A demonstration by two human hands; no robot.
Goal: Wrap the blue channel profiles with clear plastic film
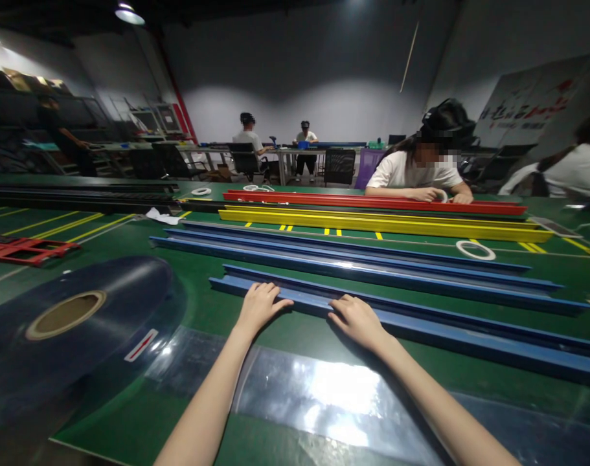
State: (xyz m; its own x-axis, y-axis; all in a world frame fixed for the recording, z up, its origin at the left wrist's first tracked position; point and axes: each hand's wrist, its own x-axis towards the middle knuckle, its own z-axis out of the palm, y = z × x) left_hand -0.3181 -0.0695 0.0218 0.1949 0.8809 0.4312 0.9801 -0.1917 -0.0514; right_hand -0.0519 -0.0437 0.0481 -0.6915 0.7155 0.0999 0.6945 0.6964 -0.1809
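"Since both hands are on the nearest blue channel (431,327), what could go wrong?"

"Skidding, I'd guess. Left hand (260,303) is by its left end, fingers close together over it, thumb stuck out. Right hand (357,318) has bent fingers at the near edge. Can't tell if either's really pinching. Uneven pressure could swing it into the other blue channels (353,265) just behind."

"And under the arms?"

"Clear plastic strip (275,382), super glossy, on the green tabletop (105,414). A dragging forearm might crease it imo. The disc-shaped film roll (134,291) on the left looks smooth, with a cardboard-looking core (32,331)."

"Is the channel metal?"

"Metal or plastic, no clue. Long, straight, trough-shaped, satin sheen, lying beyond the strip and running out of view on the right."
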